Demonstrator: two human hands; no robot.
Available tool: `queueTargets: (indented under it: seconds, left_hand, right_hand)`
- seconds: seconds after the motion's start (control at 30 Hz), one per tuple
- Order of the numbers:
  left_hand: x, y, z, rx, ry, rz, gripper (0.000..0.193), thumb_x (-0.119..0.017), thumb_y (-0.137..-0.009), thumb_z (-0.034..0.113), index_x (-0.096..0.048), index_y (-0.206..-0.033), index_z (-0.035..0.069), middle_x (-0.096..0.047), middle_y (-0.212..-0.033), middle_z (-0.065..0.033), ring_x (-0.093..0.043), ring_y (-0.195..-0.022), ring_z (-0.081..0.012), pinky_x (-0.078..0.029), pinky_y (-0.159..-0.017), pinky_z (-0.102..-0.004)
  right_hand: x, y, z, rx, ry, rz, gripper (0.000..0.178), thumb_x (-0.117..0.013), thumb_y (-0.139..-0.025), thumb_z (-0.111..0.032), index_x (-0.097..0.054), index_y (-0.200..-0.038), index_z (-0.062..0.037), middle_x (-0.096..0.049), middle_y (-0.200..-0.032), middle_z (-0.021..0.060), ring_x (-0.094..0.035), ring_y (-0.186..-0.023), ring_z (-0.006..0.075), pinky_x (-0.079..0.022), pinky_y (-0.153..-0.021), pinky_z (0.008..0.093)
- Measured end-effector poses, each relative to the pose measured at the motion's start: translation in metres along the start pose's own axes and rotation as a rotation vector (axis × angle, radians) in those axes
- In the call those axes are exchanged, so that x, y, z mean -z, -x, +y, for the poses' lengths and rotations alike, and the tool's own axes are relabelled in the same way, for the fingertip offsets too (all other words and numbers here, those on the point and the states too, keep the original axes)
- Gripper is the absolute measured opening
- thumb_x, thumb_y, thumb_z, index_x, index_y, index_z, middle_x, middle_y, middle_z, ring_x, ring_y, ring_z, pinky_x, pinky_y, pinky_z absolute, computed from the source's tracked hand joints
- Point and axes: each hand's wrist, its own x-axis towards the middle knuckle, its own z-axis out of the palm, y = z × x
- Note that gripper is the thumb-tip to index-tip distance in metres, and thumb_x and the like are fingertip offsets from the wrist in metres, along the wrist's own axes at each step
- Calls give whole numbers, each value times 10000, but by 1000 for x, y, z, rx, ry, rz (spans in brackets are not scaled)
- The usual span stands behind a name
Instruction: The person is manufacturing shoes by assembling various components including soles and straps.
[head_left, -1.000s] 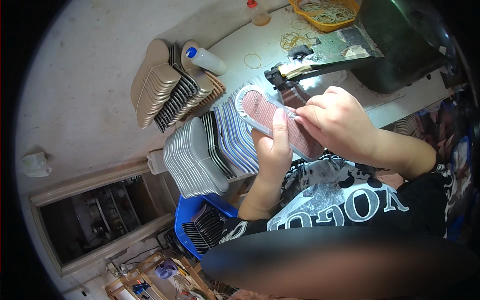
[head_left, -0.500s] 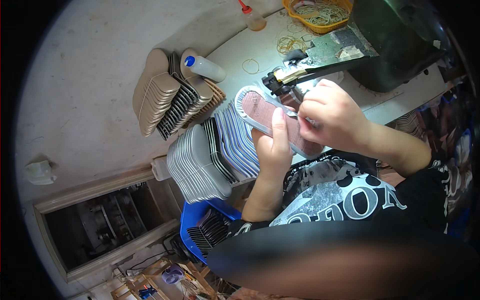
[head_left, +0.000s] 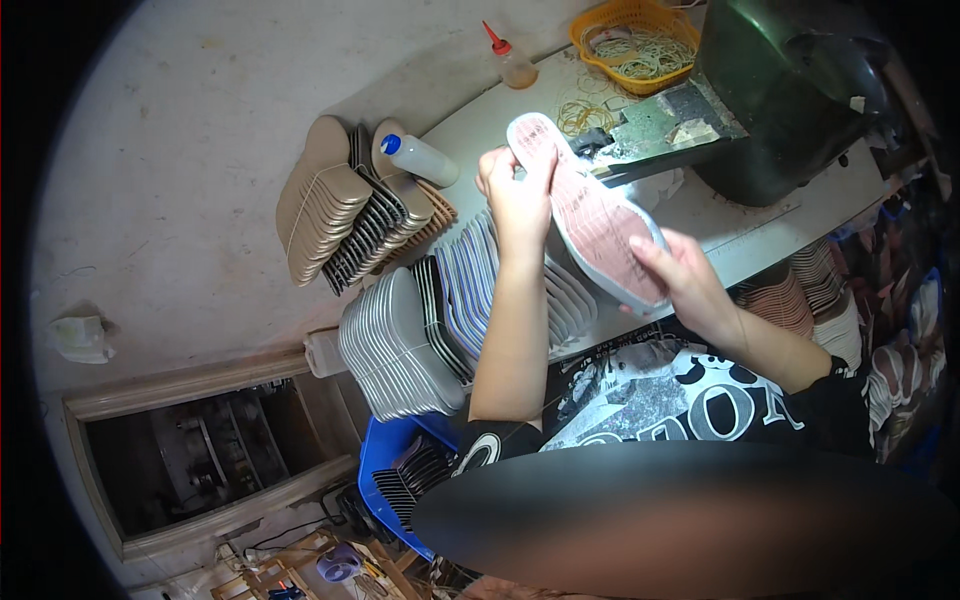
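Note:
A shoe insole [head_left: 605,225] with a pinkish ribbed face and a pale rim is held up at a slant in front of me. My left hand [head_left: 520,198] grips its far, narrower end, thumb on the pink face. Near the wide end, my right hand [head_left: 692,282] pinches the edge with the thumb on top and fingers underneath. Just beyond the insole is the worn green arm of a machine [head_left: 665,130], its tip partly hidden behind the insole. Beneath and left of it lies a row of grey-blue insoles [head_left: 470,285] on the white table [head_left: 750,215].
Bundled tan insoles [head_left: 320,200], a white bottle with a blue cap [head_left: 425,160] and grey insoles [head_left: 390,345] line the left. A red-tipped squeeze bottle [head_left: 515,68] and a yellow basket of rubber bands [head_left: 640,55] stand at the back. A blue bin [head_left: 380,450] sits lower left.
The insole has come away from the machine's tip and turned so its full pink face shows. My left hand moved up to its far end; my right moved down to the wide end.

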Motion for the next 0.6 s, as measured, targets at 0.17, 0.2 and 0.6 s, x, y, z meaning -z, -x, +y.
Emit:
queueTargets:
  seconds: [0.17,0.2,0.6]
  left_hand:
    - [-2,-52,9,278,274,-286,297,-726,-778,233,-656,-863,-44,-675,-740,-84,-607,-615,-160,-471,-557,-309]
    - [7,-53,11,321,242,-280,274,-717,-802,231,-656,-861,-30,-664,-761,-65,-597,-646,-138,-472,-584,-292]
    - [109,134,-21,4,-415,175,149,-603,-883,174,-645,-967,59,-534,-1156,-123,-425,-1140,-286,-334,-976,-392]
  right_hand:
    - [-15,-45,-19,108,-27,-31,282,-555,-945,-252,-627,-950,21,-658,-779,78,-626,-584,129,-511,-537,252]
    - [-19,-45,-19,105,-20,-38,282,-555,-945,-252,-627,-950,21,-658,-779,78,-626,-584,129,-511,-537,252]
    - [49,24,37,-68,556,-98,254,-581,-919,-205,-665,-937,35,-668,-764,47,-561,-699,56,-472,-665,242]
